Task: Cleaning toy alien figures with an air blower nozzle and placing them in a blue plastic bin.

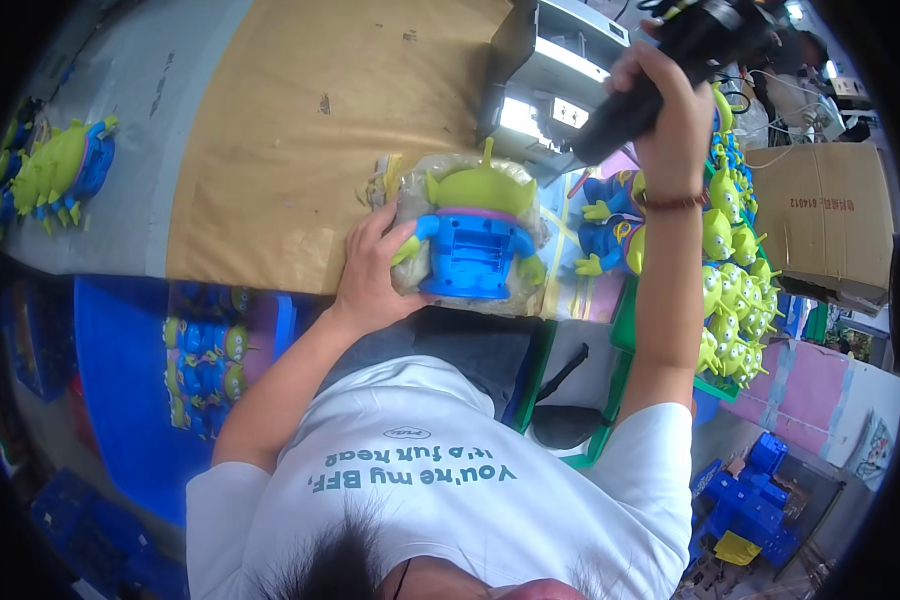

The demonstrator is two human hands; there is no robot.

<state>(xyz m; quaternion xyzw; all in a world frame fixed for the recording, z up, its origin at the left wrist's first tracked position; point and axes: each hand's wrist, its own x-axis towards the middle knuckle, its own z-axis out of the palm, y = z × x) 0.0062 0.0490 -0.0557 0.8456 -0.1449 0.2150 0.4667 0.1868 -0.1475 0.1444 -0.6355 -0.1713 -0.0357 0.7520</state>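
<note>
A green and blue toy alien figure [472, 240] lies at the table's front edge, its back facing up and an open slotted compartment showing in the blue body. It rests in a translucent, lumpy holder [438, 178]. My left hand [375, 268] grips the figure's left side, fingers by its arm and thumb near its base. Raised to the upper right, my right hand [667, 105] is wrapped round a black handheld power tool [620, 125], which looks like an electric screwdriver. Its tip points down and left, apart from the figure. Motion blurs the tool's upper end.
More alien figures [610, 232] lie right of the holder, and several fill a green crate [622, 318]. A grey metal device [545, 85] stands behind. At right is a cardboard box [830, 225]; at left, figures [65, 170] and a blue bin [120, 370].
</note>
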